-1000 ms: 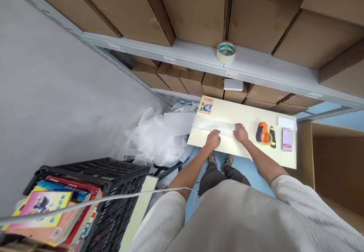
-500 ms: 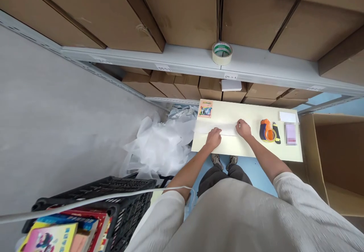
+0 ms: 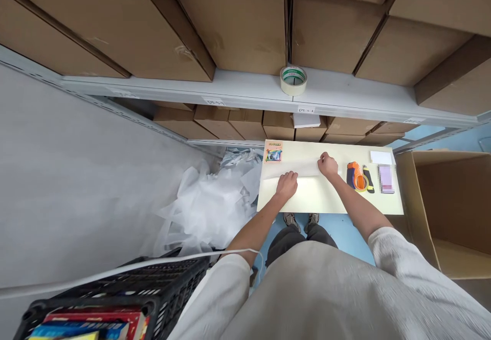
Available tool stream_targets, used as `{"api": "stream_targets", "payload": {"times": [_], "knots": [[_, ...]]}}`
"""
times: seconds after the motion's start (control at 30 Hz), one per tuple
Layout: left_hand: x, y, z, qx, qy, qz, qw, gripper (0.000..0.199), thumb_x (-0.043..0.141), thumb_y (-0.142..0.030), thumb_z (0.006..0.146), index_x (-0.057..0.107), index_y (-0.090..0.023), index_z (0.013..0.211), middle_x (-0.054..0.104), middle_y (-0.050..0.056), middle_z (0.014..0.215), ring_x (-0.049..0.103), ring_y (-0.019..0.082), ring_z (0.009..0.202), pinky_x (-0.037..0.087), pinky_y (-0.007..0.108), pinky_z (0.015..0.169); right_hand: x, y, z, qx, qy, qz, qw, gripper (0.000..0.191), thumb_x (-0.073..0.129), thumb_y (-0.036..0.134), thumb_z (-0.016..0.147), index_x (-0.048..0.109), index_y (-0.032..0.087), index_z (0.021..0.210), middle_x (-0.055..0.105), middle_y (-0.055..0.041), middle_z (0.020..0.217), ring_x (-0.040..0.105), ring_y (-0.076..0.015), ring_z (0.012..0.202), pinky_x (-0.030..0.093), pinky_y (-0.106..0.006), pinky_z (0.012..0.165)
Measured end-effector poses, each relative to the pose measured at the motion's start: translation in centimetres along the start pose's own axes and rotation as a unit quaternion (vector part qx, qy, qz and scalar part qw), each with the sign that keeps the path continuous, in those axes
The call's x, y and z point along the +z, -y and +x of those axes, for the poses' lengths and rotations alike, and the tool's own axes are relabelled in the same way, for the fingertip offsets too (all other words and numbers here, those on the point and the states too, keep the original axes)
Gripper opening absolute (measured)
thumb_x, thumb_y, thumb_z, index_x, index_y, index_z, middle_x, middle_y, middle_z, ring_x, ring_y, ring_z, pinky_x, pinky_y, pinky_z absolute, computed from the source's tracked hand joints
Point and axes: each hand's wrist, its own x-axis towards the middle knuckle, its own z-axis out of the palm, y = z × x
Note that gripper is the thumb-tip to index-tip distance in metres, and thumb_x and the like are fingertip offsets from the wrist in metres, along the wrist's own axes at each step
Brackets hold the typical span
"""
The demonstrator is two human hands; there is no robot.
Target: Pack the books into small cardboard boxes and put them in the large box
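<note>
A whitish translucent sheet point(image 3: 307, 168) lies in a long strip across the pale yellow board point(image 3: 314, 197). On its near edge rests my left hand point(image 3: 287, 184), with the fingers closed on the sheet. My right hand point(image 3: 328, 165) pinches the sheet's right end. A small book with a colourful cover point(image 3: 273, 152) lies at the board's far left corner. To the right of my right hand are an orange tape dispenser point(image 3: 356, 176) and a black and yellow cutter point(image 3: 369, 179). Farther right lie a white card point(image 3: 381, 157) and a purple item point(image 3: 386, 179), which is blurred.
Cardboard boxes point(image 3: 233, 23) fill the shelf point(image 3: 345, 87) in front, where a tape roll point(image 3: 293, 80) sits. White sheeting point(image 3: 203, 207) is heaped left of the board. A black crate point(image 3: 169, 284) of books is at lower left, an open carton point(image 3: 429, 207) at right.
Both hands have shifted slightly up the board, and the sheet's near edge has moved with them. The camera view has tilted and shifted a little.
</note>
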Motion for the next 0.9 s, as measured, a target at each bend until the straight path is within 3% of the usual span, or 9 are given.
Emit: {"api": "stream_targets", "payload": {"times": [0.17, 0.27, 0.37, 0.5, 0.7, 0.9], "knots": [[1.4, 1.2, 0.6, -0.023, 0.028, 0.000, 0.999, 0.039, 0.050, -0.011, 0.099, 0.064, -0.017, 0.135, 0.064, 0.017, 0.143, 0.061, 0.032, 0.128, 0.048, 0.045, 0.107, 1.0, -1.1, 1.4, 0.004, 0.004, 0.024, 1.000, 0.032, 0.043, 0.020, 0.102, 0.064, 0.022, 0.126, 0.074, -0.0141, 0.111, 0.068, -0.0298, 0.099, 0.051, -0.039, 0.087], [1.7, 1.7, 0.9, -0.018, 0.056, -0.018, 0.998, 0.048, 0.052, -0.012, 0.097, 0.061, -0.019, 0.143, 0.063, 0.016, 0.148, 0.059, 0.033, 0.134, 0.048, 0.045, 0.109, 1.8, -1.9, 1.6, -0.054, -0.020, 0.060, 0.997, 0.044, 0.042, 0.023, 0.100, 0.059, 0.019, 0.141, 0.066, -0.0187, 0.135, 0.065, -0.0319, 0.115, 0.053, -0.043, 0.097], [1.8, 1.9, 0.8, -0.018, 0.065, -0.027, 0.997, 0.052, 0.052, -0.011, 0.096, 0.059, -0.021, 0.147, 0.062, 0.016, 0.151, 0.056, 0.033, 0.138, 0.047, 0.047, 0.112, 2.5, -2.4, 0.6, -0.121, -0.069, 0.057, 0.989, 0.057, 0.044, 0.026, 0.099, 0.050, 0.016, 0.154, 0.047, -0.0224, 0.157, 0.053, -0.0361, 0.134, 0.048, -0.050, 0.109], [1.8, 2.0, 0.5, -0.012, 0.078, -0.040, 0.996, 0.054, 0.054, -0.010, 0.095, 0.059, -0.023, 0.148, 0.061, 0.015, 0.150, 0.054, 0.034, 0.139, 0.045, 0.048, 0.114, 3.2, -2.4, -2.2, -0.174, -0.103, 0.012, 0.979, 0.050, 0.042, 0.023, 0.100, 0.054, 0.018, 0.148, 0.048, -0.0212, 0.149, 0.046, -0.0377, 0.135, 0.040, -0.052, 0.112], [1.8, 1.9, -0.7, 0.014, 0.101, -0.030, 0.994, 0.042, 0.056, -0.013, 0.097, 0.065, -0.022, 0.138, 0.063, 0.016, 0.142, 0.056, 0.034, 0.134, 0.044, 0.048, 0.113, 5.6, -2.7, -6.1, -0.254, -0.030, -0.017, 0.967, 0.036, 0.035, 0.025, 0.107, 0.065, 0.019, 0.126, 0.062, -0.0157, 0.123, 0.053, -0.0311, 0.115, 0.040, -0.042, 0.103], [1.9, 1.6, -2.3, 0.041, 0.155, -0.017, 0.987, 0.030, 0.050, -0.017, 0.103, 0.070, -0.020, 0.124, 0.070, 0.015, 0.125, 0.064, 0.031, 0.121, 0.046, 0.048, 0.109, 8.0, -4.6, -7.5, -0.192, 0.026, -0.066, 0.979, 0.038, 0.046, 0.028, 0.104, 0.063, 0.017, 0.137, 0.057, -0.0187, 0.145, 0.050, -0.0342, 0.128, 0.042, -0.044, 0.106]]}}
